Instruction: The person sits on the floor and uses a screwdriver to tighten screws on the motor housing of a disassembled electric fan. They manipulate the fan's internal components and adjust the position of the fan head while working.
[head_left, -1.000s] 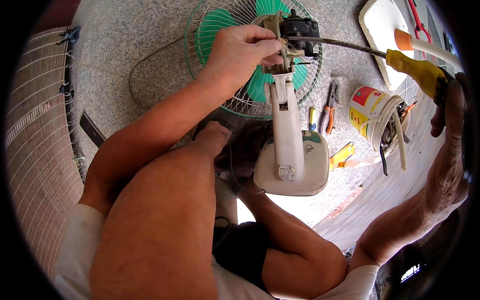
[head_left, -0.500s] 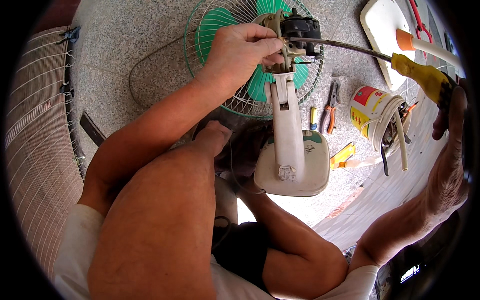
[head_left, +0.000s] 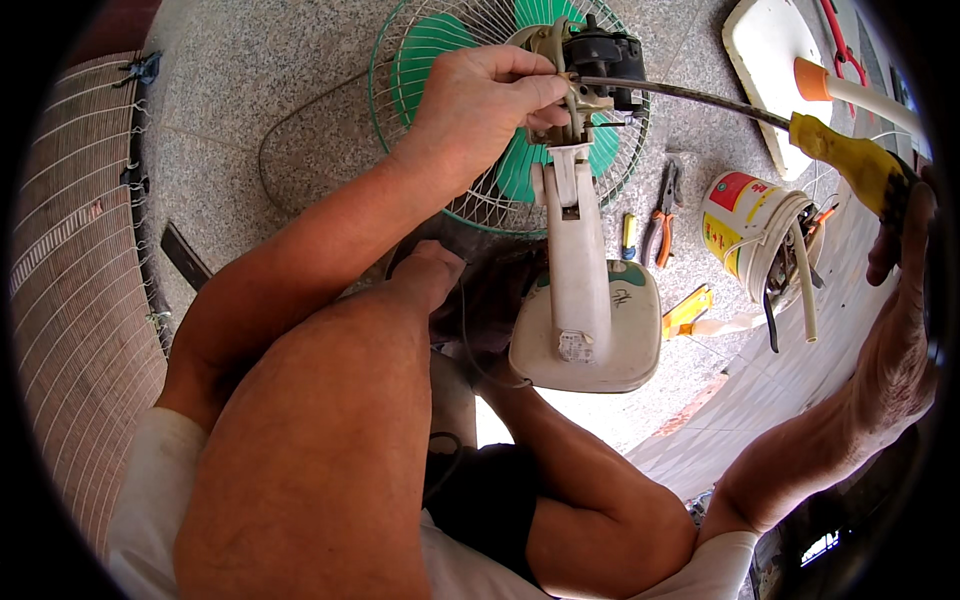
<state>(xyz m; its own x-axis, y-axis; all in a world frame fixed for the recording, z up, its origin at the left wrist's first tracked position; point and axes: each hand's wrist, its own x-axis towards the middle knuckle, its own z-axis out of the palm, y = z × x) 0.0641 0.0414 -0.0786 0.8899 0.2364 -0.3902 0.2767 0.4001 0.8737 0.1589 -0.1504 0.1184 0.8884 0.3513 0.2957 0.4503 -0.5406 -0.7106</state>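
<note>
My left hand (head_left: 500,90) pinches at the metal bracket of a fan's exposed motor assembly, beside a black housing (head_left: 605,55). A long screwdriver shaft (head_left: 690,93) reaches into that bracket by my fingertips; its tip is hidden. At the right edge my right hand (head_left: 905,230) grips the screwdriver's yellow handle (head_left: 840,150), partly in shadow. The fan's green blades (head_left: 425,65) sit inside a wire cage behind the motor. Its pale neck (head_left: 575,265) runs down to a white base (head_left: 540,350) between my bare legs.
On the speckled floor (head_left: 220,100) lie pliers (head_left: 662,220), a small yellow tool (head_left: 628,235) and a yellow-handled item (head_left: 690,310). A bucket of tools (head_left: 740,225) stands right. A white panel (head_left: 760,60) is at upper right, a slatted mat (head_left: 80,280) at left.
My right hand and the screwdriver handle have shifted slightly right and down over the last second. My left hand stays at the motor bracket.
</note>
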